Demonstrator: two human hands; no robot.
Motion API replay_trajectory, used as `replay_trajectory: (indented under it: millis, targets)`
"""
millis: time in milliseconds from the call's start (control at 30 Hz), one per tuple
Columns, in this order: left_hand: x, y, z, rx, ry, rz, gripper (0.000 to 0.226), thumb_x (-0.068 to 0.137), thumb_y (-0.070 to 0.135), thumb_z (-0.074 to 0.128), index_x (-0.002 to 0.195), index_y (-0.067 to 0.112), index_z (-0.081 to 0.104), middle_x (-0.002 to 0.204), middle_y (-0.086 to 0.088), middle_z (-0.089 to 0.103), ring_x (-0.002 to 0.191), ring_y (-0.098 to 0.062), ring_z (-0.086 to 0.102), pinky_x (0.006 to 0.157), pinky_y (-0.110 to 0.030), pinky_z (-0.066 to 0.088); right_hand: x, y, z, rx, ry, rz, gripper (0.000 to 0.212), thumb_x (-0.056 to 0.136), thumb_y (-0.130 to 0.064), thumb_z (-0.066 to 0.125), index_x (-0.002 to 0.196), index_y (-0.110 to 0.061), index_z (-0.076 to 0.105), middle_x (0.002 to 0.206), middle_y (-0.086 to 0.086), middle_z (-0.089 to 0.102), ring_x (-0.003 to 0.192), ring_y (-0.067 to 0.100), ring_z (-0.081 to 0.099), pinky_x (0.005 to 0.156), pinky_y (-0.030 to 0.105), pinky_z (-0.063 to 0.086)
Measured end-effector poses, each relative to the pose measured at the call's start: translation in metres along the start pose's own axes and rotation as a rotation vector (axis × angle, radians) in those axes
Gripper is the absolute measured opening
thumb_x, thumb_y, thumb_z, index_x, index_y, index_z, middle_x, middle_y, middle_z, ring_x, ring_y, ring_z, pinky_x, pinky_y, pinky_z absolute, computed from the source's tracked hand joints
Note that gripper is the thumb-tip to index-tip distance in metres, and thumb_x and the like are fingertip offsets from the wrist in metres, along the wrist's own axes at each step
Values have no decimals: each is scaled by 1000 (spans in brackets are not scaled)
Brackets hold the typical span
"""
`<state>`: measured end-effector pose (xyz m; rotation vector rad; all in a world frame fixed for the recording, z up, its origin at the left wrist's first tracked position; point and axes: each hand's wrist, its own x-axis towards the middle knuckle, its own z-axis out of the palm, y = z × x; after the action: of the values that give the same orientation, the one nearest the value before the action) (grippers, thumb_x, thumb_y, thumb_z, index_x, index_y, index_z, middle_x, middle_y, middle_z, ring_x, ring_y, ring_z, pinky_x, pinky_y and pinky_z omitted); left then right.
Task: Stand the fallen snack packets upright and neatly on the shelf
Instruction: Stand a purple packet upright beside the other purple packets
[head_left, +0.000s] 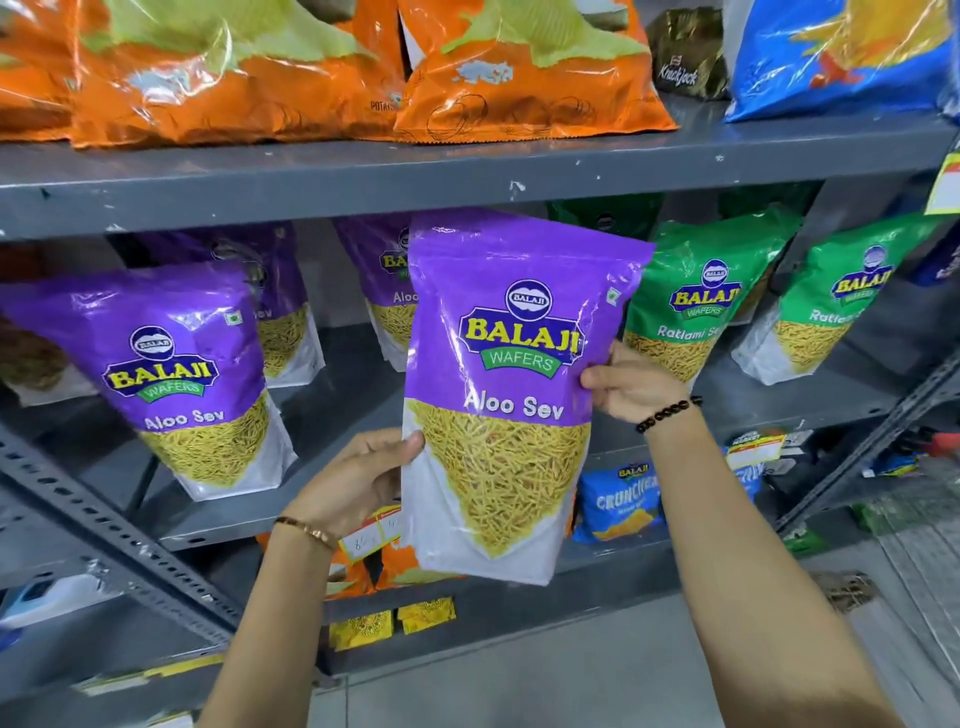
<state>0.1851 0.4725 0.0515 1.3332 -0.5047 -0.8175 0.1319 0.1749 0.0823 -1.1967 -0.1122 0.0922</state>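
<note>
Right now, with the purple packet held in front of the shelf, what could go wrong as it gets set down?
1. The held Aloo Sev packet rises about as high as the upper shelf edge, so its top may catch there.
2. The left hand and right hand pinch only its side edges; that glossy grip could slip.
3. The purple packet behind and the green Ratlami Sev packet stand close and could be knocked over.
</note>
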Motion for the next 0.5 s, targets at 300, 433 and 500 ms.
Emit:
replay_trajectory:
  millis: [300,433,500]
  targets:
    - [61,-16,-21,-19,210,31,30,97,11,38,98,12,68,93,6,76,90,-8,70,78,-18,56,41,12,-9,-92,234,-2,58,39,-43,88,88,-18,71,82,-7,77,76,7,71,69,22,58]
    - [90,-19,-33,35,344,78,46,96,1,38,65,19,67,62,14,70,64,3,64,65,-14,51,67,17,-4,-174,371,-46,32,66,-29,75,93,-18,61,75,-14,75,71,-1,68,72,19,54]
    - [103,-23,-42,63,427,102,50,95,-1,40,54,18,61,51,15,59,57,-1,54,63,-17,43,79,23,-4,-166,390,-79,14,86,-4,54,91,-17,58,69,-17,74,67,-5,66,69,14,53]
